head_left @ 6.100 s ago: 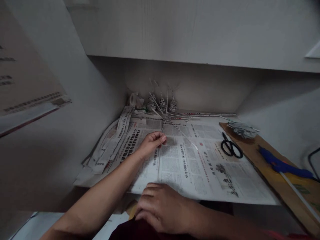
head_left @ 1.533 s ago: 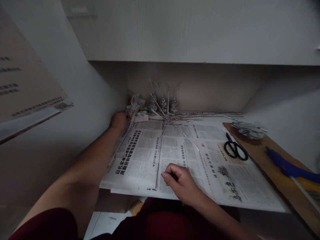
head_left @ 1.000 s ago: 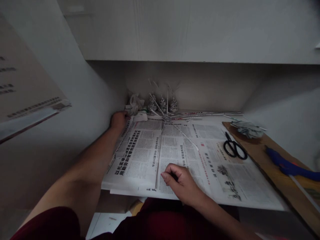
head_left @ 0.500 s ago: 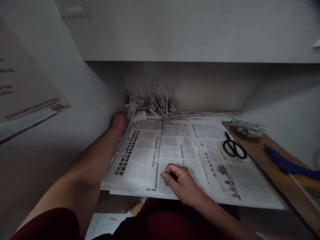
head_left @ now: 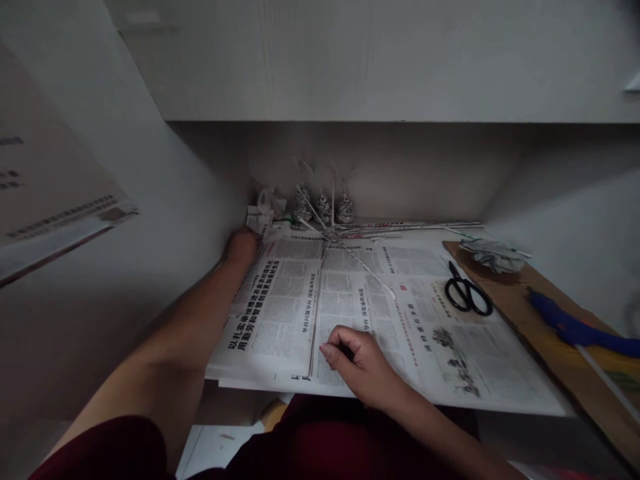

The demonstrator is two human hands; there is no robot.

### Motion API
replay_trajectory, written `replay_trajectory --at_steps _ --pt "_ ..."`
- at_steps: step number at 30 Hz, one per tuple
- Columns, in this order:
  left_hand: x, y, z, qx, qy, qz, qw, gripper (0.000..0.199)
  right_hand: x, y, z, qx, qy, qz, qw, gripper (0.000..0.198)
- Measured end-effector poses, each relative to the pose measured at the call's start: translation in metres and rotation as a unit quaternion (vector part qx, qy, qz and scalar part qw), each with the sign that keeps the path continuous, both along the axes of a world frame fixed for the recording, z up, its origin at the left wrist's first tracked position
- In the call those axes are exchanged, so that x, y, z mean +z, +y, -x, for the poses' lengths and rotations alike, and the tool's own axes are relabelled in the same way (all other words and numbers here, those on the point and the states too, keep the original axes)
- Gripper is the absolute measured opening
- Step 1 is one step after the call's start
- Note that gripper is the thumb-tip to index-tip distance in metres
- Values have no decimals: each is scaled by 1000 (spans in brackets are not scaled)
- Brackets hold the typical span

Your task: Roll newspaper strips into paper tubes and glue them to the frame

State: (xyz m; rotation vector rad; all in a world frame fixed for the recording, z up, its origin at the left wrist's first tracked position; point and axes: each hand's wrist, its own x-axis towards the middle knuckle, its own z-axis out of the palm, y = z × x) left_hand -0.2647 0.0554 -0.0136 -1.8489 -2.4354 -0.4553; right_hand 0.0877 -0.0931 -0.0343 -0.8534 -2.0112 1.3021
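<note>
My left hand (head_left: 243, 245) reaches to the far left side of the newspaper-covered table, beside a small stack of printed paper pieces (head_left: 260, 219). Its fingers are partly hidden and blurred, so I cannot make out whether they grip anything. My right hand (head_left: 357, 363) rests low on the newspaper sheet (head_left: 280, 313), with fingers curled in and nothing visible in them. A spoked piece of rolled paper sticks (head_left: 332, 235) lies beyond it, one stick slanting toward the front right. Thin paper rods (head_left: 314, 327) lie left of my right hand.
Several rolled-paper sticks (head_left: 415, 228) lie along the back, near three small woven cones (head_left: 323, 208). Black scissors (head_left: 469, 297) lie on the right. Cardboard (head_left: 520, 313) carries a crumpled grey bundle (head_left: 493, 255) and a blue glue gun (head_left: 575, 327). A shelf panel (head_left: 350, 67) overhangs the table; walls flank it.
My left hand has shifted slightly right over the paper's edge, and the long paper strips beside it now show less. My right hand stays in place.
</note>
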Motion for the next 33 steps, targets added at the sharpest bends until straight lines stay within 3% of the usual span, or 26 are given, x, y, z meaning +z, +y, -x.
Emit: replay_trajectory --at_steps 14,19,22,25,28,33 --pt "2 -3 -11 23 50 14 998 28 0 0 -1 2 7 4 1000 27" --pt "19 -14 -16 12 17 -19 1000 33 -1 2 -1 2 11 13 1000 28" --pt "29 -20 -22 23 -87 -51 995 30 -1 2 -1 4 14 14 1000 28" --pt "35 -28 -35 14 -231 -103 967 21 -1 1 -1 6 19 17 1000 28" --pt "39 -39 -55 -38 -326 -133 935 17 -4 2 -1 2 41 41 998 28" --pt "51 -69 -99 -189 -474 -82 856 28 -7 7 1 -34 114 125 985 24"
